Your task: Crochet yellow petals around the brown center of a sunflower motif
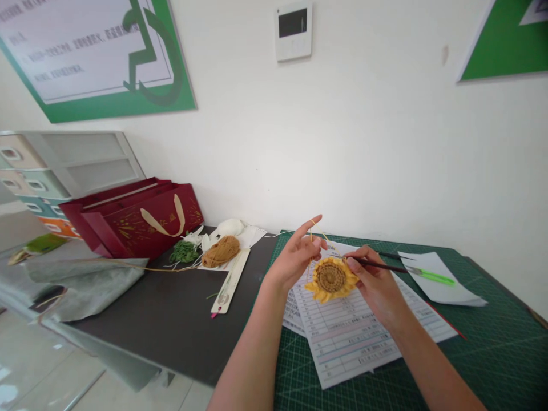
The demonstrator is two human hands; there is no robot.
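A crocheted sunflower (331, 278) with a brown middle and yellow petals is held up over printed sheets (359, 337). My left hand (297, 251) is at its upper left, index finger raised with yellow yarn (317, 227) looped over it and the other fingers curled in. My right hand (377, 285) grips a dark-handled crochet hook (377, 264) and touches the flower's right edge. The hook's tip points left, just above the petals. Whether my left fingertips also pinch the flower's edge is hard to see.
On the green cutting mat (492, 342) lie white paper (436, 279) and a light-green cutter (432, 276). Further left are a brown yarn ball (221, 252), green yarn (184, 251), white yarn (231, 228), a ruler-like strip (231, 282) and a red gift bag (141, 222).
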